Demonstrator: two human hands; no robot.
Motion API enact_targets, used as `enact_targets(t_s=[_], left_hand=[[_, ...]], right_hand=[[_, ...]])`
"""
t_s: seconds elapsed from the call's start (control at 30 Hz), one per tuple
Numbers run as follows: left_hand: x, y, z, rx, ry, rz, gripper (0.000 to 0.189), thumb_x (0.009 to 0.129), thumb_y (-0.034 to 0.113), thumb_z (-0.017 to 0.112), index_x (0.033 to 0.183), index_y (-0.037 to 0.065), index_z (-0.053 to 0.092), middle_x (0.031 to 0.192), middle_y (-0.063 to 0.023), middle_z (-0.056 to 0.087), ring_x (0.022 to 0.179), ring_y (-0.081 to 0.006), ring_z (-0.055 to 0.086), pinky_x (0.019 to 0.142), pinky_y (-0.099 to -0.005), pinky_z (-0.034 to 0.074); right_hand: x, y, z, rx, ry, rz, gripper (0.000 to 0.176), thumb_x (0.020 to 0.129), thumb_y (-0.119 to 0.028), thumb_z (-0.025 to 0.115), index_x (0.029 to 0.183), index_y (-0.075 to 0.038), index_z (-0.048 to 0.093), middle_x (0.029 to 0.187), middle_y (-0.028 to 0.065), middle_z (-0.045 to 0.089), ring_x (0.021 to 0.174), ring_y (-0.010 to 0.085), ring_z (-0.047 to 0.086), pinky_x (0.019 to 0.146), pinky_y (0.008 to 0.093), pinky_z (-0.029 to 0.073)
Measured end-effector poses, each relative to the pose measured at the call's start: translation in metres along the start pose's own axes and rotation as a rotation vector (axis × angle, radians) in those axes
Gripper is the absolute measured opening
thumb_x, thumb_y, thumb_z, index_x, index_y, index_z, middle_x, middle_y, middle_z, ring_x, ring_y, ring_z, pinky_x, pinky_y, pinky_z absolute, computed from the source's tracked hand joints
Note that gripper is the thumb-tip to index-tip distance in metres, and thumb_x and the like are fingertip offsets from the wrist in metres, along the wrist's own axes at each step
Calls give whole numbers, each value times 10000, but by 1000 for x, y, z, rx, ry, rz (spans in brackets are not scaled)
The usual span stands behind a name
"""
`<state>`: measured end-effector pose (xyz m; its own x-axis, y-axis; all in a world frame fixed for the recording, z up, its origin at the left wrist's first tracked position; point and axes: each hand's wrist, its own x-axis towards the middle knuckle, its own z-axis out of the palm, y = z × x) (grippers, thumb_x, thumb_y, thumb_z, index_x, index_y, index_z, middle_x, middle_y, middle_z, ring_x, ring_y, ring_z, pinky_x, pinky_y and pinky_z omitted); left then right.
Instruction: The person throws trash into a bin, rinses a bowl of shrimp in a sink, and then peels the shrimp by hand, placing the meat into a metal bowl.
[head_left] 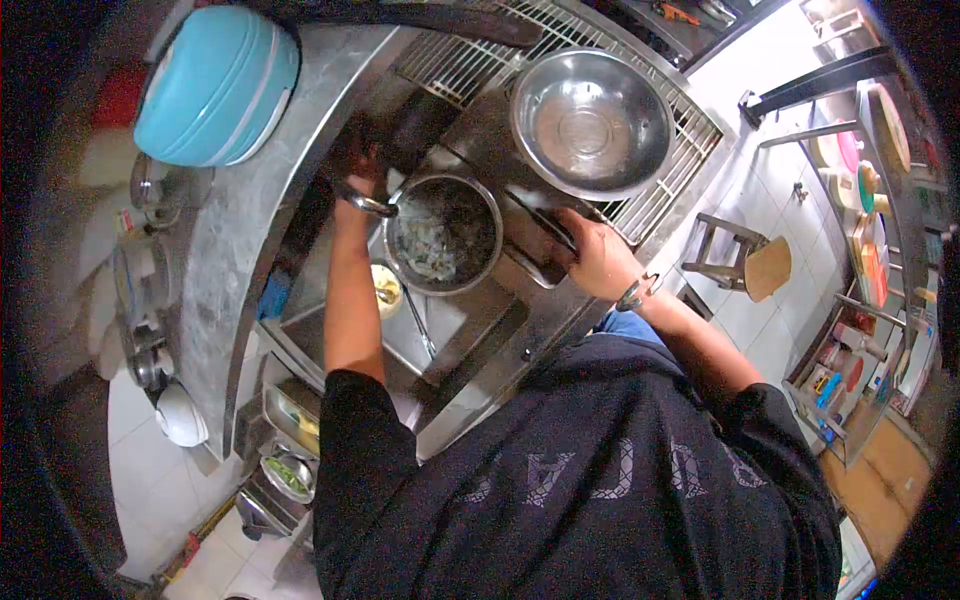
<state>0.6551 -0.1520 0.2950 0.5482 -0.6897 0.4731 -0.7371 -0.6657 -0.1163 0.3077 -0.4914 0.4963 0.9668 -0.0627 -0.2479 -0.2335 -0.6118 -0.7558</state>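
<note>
A round metal pot (443,235) with pale pieces of food inside stands in the middle of the view. My right hand (596,256) is closed around the pot's long handle (543,222), to the right of the pot. To the upper left of the pot is my left hand (362,172), in shadow beside a dark object; its fingers are too dark to make out. A small bowl (385,289) with yellowish contents sits below the pot's left side, and a thin utensil (420,325) lies next to it.
A large steel basin (592,122) rests on a metal rack (700,140) at the upper right. A blue container (222,85) stands on the steel counter (225,260) at left. A wooden stool (745,262) and shelves (850,350) are at right.
</note>
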Motion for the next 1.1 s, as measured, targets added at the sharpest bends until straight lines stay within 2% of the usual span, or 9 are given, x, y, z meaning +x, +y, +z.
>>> enact_targets(t_s=[0.43,0.5,0.57,0.67,0.73,0.8,0.87,1.03,1.1], left_hand=[[53,-28,19,-140,-151,-74,457,944,299,547,1289,1,508,1341,-210,510,1238,-326,491,1048,-421,365],[60,-28,16,-153,-160,-88,465,944,299,549,1295,-2,502,1342,-209,509,1238,-325,491,1047,-418,366],[57,-24,9,-169,-167,-100,472,944,300,552,1301,-4,496,1343,-208,508,1238,-323,491,1045,-416,367],[35,-7,-21,-290,-189,-157,484,943,300,556,1310,-8,486,1344,-207,507,1238,-321,491,1043,-412,368],[0,19,-57,-475,-216,-301,492,943,301,558,1316,-10,480,1345,-206,506,1238,-319,491,1042,-409,369],[26,112,-191,-696,-474,-1060,565,928,309,602,1369,0,427,1351,-171,503,1203,-296,507,1014,-368,382],[-67,114,-159,-794,-87,-1038,558,914,321,634,1348,18,457,1348,-138,506,1158,-258,525,934,-346,433],[-107,216,-209,-1259,95,-1691,565,914,306,639,1388,115,399,1122,-68,564,959,-173,569,752,-307,491],[-113,249,-210,-1168,223,-1601,473,918,265,638,1327,101,466,1092,-46,584,917,-160,579,746,-274,483]], right_hand=[[-41,-4,-34,165,102,65,400,879,-237,655,1211,-46,541,925,210,658,867,341,658,754,415,495],[-43,-3,-42,121,14,234,401,865,-293,648,1179,-60,557,927,235,656,928,420,620,781,475,487],[-42,10,-42,67,118,322,369,861,-289,663,1134,-65,553,871,221,652,868,410,633,750,472,480],[-39,35,-49,31,391,210,318,850,-214,676,1093,-61,538,886,207,632,839,403,618,727,447,484],[-34,67,-52,6,566,142,287,848,-184,675,1059,-55,528,881,201,602,815,382,600,689,425,476],[-28,75,-68,-58,597,204,318,854,-239,682,1047,-43,523,789,196,589,706,375,588,635,431,466],[-26,89,-77,-99,633,213,339,862,-275,681,1039,-35,521,702,187,580,629,369,582,595,430,463],[-18,119,-91,-105,610,310,404,850,-331,690,1046,-23,518,748,203,620,733,386,634,651,455,477],[-12,135,-93,-51,578,351,418,844,-337,694,1052,-19,520,768,213,627,760,388,641,672,463,481]])
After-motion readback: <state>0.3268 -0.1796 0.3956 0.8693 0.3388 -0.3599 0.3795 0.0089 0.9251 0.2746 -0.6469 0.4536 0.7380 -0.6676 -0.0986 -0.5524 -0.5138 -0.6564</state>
